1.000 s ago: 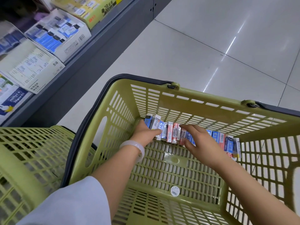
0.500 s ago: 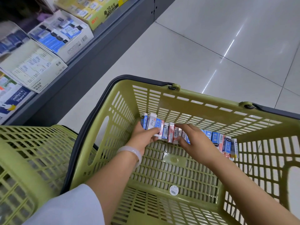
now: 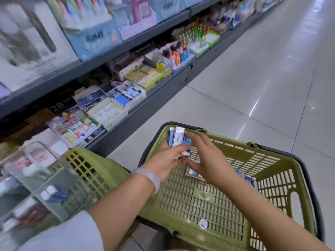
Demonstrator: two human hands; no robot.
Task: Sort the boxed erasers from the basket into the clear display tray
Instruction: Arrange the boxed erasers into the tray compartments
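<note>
A stack of boxed erasers (image 3: 178,139), at least three though the count is unclear, sits above the far left corner of the green basket (image 3: 272,178), gripped by the left hand (image 3: 167,160) with curled fingers while the right hand (image 3: 208,156) presses it with nearly straight fingers. More boxes (image 3: 247,179), count unclear, lie along the basket's far wall, leaving most of its floor bare. The clear display tray (image 3: 47,187) stands left of the basket, beside a second basket (image 3: 90,171).

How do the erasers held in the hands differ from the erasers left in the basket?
The held erasers are lifted, upright and bunched between the left hand and right hand; the left erasers lie low against the basket wall, untouched. Both groups are small blue-and-white boxes.
</note>
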